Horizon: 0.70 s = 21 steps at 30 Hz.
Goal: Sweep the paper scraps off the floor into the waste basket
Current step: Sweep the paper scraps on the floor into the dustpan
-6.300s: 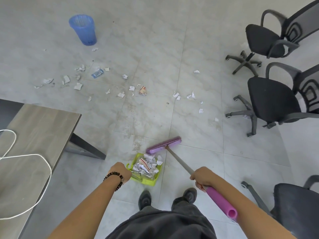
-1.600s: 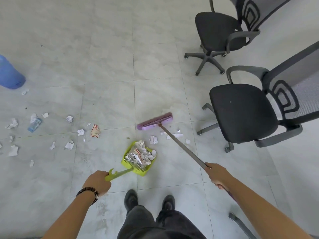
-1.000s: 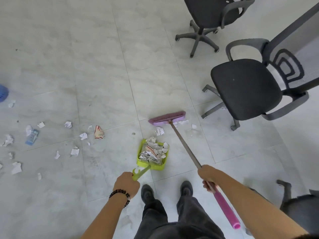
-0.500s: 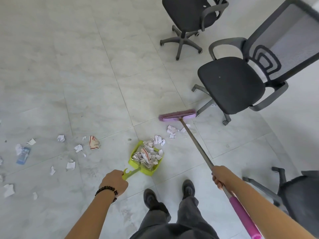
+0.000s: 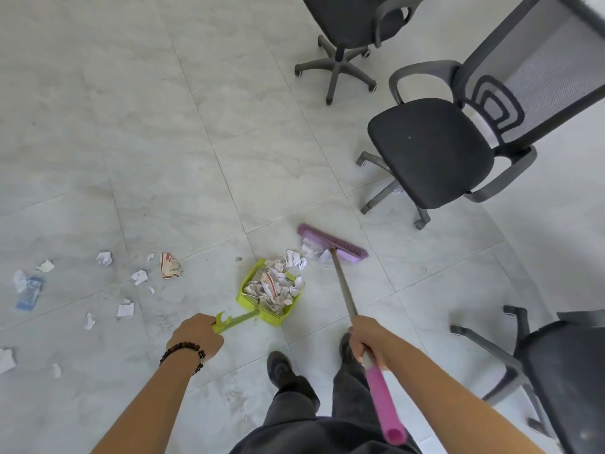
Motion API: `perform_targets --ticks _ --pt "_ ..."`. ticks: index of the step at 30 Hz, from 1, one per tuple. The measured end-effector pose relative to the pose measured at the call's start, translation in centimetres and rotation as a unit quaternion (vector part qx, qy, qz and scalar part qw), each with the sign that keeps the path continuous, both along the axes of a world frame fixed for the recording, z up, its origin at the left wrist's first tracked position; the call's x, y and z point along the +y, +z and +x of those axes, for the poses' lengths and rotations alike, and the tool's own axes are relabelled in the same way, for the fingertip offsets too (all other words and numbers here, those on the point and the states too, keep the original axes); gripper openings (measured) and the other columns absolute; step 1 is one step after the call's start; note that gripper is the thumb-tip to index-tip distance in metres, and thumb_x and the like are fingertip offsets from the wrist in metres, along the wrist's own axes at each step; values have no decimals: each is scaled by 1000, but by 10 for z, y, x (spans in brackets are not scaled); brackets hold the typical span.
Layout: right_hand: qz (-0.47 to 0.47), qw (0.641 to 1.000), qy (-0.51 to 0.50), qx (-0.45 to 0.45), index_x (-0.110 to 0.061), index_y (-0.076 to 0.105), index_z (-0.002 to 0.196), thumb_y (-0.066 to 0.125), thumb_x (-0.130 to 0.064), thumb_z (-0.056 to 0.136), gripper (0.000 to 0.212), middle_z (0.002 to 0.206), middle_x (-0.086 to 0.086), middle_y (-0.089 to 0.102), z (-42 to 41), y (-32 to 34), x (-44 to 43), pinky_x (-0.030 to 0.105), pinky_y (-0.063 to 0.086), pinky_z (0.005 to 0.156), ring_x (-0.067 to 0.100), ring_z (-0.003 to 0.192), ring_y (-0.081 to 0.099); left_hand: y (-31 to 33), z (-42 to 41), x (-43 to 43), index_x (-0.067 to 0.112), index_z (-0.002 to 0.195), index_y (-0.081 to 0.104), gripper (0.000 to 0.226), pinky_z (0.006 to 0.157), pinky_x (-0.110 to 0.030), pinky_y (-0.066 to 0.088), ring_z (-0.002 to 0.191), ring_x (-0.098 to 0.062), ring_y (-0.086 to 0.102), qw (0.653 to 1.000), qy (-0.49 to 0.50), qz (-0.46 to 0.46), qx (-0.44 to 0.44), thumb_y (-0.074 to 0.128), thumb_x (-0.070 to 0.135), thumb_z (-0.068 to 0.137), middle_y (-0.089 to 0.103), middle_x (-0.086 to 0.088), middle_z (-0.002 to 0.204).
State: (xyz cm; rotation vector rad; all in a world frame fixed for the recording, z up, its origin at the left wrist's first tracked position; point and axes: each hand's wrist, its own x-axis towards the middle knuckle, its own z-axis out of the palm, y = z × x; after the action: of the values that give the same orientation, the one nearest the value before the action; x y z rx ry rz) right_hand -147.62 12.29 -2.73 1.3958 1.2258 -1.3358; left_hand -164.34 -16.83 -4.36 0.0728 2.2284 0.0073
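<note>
Since half a second ago the broom head has dragged scraps to the heaped dustpan at frame centre, right hand and left hand both clenched on handles; further strokes may spill paper over.

a pale grey tiled floor with a marbled pattern and thin grout lines fills the view, evenly lit by soft light. three black office chairs stand on the right: one at the top, one with a mesh back in the middle, one partly cut off at the lower right edge.
</note>
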Motion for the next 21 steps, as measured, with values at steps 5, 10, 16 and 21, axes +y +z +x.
perform_targets --ticks 5,10,16,21 --pt "-50 983 -176 -28 -17 45 77 43 -29 100 27 43 -5 33 7 31 44 10 23 25 4 26 27 3 7 5 21 70 53 11 54 -22 41 67 -18 57 1000 0 2 -1 50 12 75 58 1 70" --pt "16 989 -142 -31 -16 37 64 43 -31 98 37 49 -5 35 -19 36 47 11 22 28 5 26 27 1 8 6 16 95 65 26 58 -23 45 70 -20 57 1000 14 6 11 50 14 74 54 2 70" --pt "79 996 -31 -17 -13 33 59 41 -5 94 37 24 2 34 -56 4 26 10 24 30 14 18 32 -3 11 -7 19 106 66 35 58 -22 45 71 -18 57 999 19 -8 30 51 15 75 54 5 73" --pt "36 993 107 20 -10 49 57 38 7 93 41 24 -5 41 -43 -11 -15 19 36 34 8 25 42 -5 9 -6 23 102 65 29 61 -24 49 75 -19 60 999 35 0 31 53 16 76 57 4 77"
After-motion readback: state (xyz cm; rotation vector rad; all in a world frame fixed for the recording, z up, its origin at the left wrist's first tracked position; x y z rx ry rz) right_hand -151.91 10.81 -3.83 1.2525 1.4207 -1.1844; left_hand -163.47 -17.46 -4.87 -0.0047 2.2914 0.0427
